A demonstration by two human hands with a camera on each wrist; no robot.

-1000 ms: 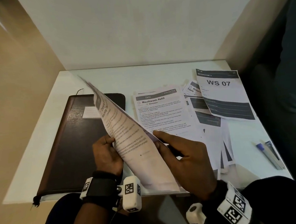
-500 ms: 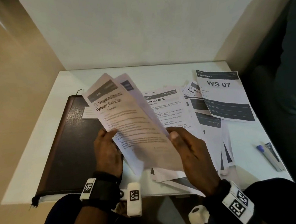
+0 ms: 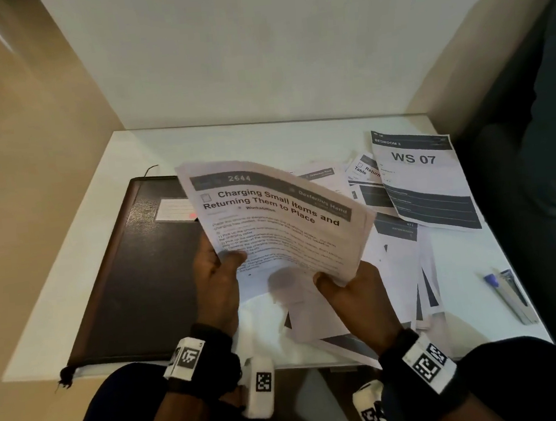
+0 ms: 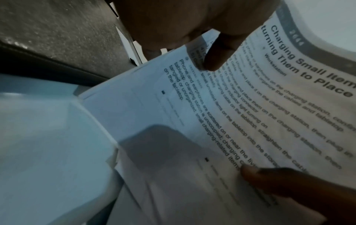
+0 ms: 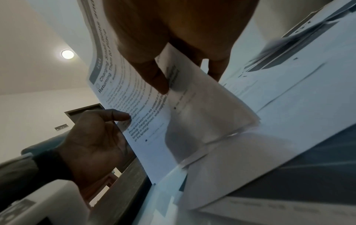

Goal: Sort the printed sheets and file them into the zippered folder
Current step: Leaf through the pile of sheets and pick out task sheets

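Both wrists sit at the table's (image 3: 296, 130) near edge. The left hand (image 3: 217, 277) grips the stack (image 3: 281, 223) by its left edge, thumb on the printed top page and fingers behind. The right hand (image 3: 356, 294) pinches the stack's lower right corner, thumb on top. The stack is lifted and bowed above the table. Beyond lie loose sheets (image 3: 397, 266) at right, with the closed folder (image 3: 133, 275) flat at left. A pen (image 3: 510, 293) lies far right.
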